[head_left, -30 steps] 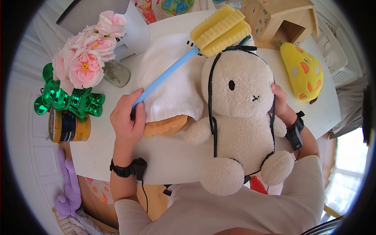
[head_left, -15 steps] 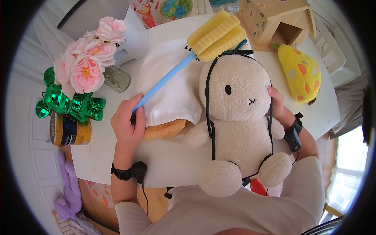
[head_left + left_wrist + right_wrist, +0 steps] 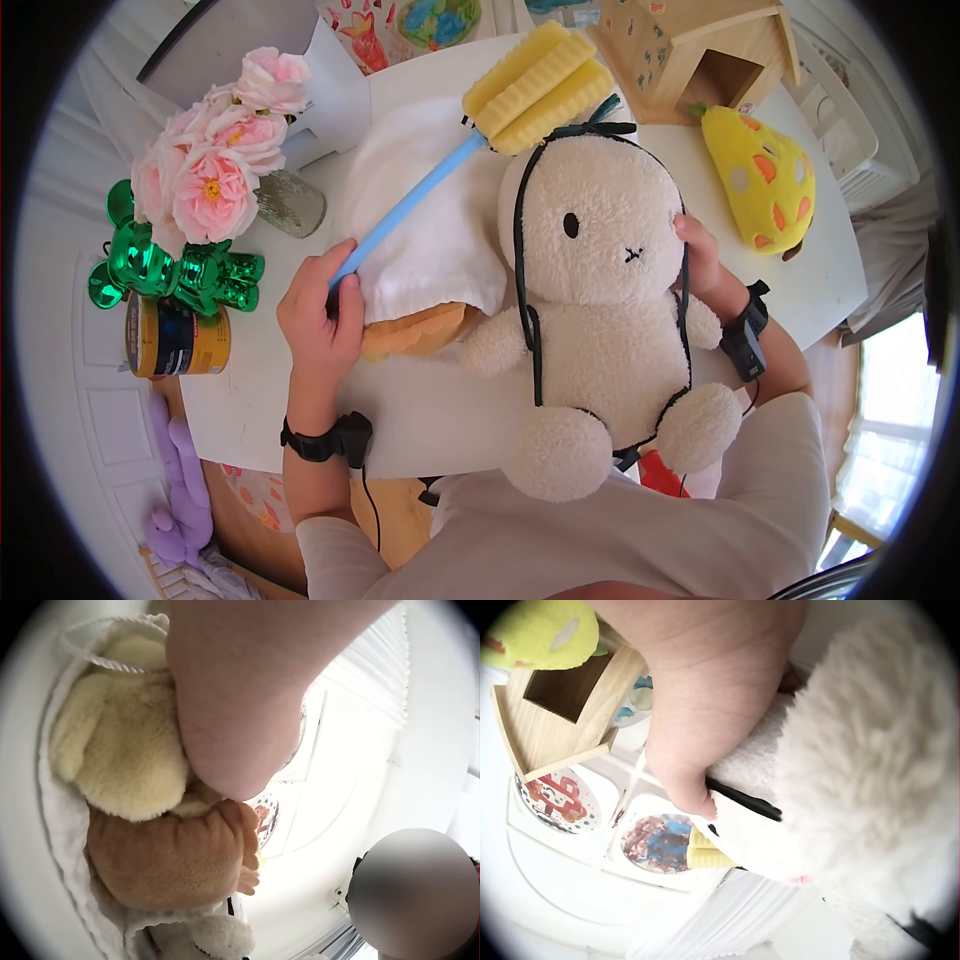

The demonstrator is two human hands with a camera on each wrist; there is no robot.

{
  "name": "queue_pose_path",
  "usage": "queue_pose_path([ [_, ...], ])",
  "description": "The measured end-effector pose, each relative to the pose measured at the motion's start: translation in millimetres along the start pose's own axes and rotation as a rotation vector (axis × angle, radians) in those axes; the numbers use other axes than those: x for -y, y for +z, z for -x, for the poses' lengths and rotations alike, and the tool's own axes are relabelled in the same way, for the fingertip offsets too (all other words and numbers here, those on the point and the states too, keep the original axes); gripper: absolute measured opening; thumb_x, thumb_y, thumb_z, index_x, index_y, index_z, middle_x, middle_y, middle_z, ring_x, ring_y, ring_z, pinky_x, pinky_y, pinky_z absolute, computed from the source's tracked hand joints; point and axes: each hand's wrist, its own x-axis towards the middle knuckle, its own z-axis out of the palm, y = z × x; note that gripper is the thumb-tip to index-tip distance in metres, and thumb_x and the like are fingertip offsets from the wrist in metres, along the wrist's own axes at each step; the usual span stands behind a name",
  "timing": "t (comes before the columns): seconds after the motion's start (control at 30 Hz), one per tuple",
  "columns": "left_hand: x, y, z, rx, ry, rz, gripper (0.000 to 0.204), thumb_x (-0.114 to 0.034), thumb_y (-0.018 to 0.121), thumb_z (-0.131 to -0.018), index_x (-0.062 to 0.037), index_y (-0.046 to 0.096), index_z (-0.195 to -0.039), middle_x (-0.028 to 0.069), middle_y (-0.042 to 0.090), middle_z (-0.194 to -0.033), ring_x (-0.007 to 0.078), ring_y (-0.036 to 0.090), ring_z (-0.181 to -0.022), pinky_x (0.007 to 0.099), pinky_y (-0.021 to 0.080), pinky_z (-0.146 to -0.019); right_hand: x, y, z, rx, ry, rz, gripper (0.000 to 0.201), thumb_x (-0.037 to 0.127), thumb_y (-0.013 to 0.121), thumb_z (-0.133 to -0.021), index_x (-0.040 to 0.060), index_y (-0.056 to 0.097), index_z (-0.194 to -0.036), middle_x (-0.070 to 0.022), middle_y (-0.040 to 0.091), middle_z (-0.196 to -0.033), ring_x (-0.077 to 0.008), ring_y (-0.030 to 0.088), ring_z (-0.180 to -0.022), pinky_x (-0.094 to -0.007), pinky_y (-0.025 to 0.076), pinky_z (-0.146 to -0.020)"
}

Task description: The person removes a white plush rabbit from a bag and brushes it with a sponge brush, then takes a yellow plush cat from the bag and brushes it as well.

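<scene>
In the head view the left hand (image 3: 322, 312) grips the blue handle (image 3: 405, 208) of a duster with a yellow ridged head (image 3: 538, 88). Beneath the handle lies a white cloth bag (image 3: 425, 215), and tan plush (image 3: 415, 333) shows at its mouth. A white plush toy (image 3: 605, 340) with black cord round its edge leans at the table's front. The right hand (image 3: 702, 262) holds the side of its head, thumb in front, other fingers hidden behind. The left wrist view shows cream plush (image 3: 131, 742) and brown plush (image 3: 172, 859) inside the bag.
Pink flowers in a glass vase (image 3: 292, 204), a shiny green bear figure (image 3: 180, 262) and a yellow tub (image 3: 178, 338) stand at the left. A wooden house (image 3: 690, 60) and a spotted yellow plush (image 3: 760, 180) are at the back right of the white table (image 3: 420, 440).
The duster, white toy and both hands appear slightly further left, along with the surroundings, as the head view shifts. Both hands keep their holds.
</scene>
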Motion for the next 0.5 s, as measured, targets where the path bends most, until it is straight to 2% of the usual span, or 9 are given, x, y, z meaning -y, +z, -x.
queue_pose_path([
  [0.17,0.4,0.8,0.0,0.0,0.005,0.007,0.027,0.006,0.055,-0.081,-0.0002,0.062,-0.106,0.0077,0.054,-0.071,0.0139,0.05,-0.055,0.0234,0.039,-0.052,1.0,1.6,0.6,0.002,-0.004,0.011,0.087,0.047,0.063,-0.074,0.001,0.031,-0.14,-0.0186,0.048,-0.132,-0.028,0.053,-0.117,-0.0386,0.046,-0.095],
  [0.33,0.1,0.3,0.4,0.0,-0.015,0.017,0.028,0.006,0.056,-0.081,-0.0004,0.062,-0.107,0.0075,0.054,-0.071,0.0136,0.05,-0.055,0.0235,0.039,-0.051,-1.8,2.1,1.0,0.003,-0.069,0.074,0.075,0.048,0.052,-0.083,-0.002,0.038,-0.136,-0.0208,0.054,-0.127,-0.0303,0.057,-0.111,-0.0377,0.047,-0.093],
  [0.5,-0.7,-0.5,-1.1,0.001,0.011,-0.009,0.028,0.005,0.056,-0.081,-0.0005,0.062,-0.107,0.0073,0.054,-0.071,0.0137,0.049,-0.054,0.0237,0.039,-0.051,-3.1,-0.9,0.7,0.0,-0.07,0.089,0.074,0.048,0.052,-0.083,-0.0017,0.038,-0.136,-0.0208,0.054,-0.127,-0.0303,0.057,-0.111,-0.0377,0.047,-0.093],
])
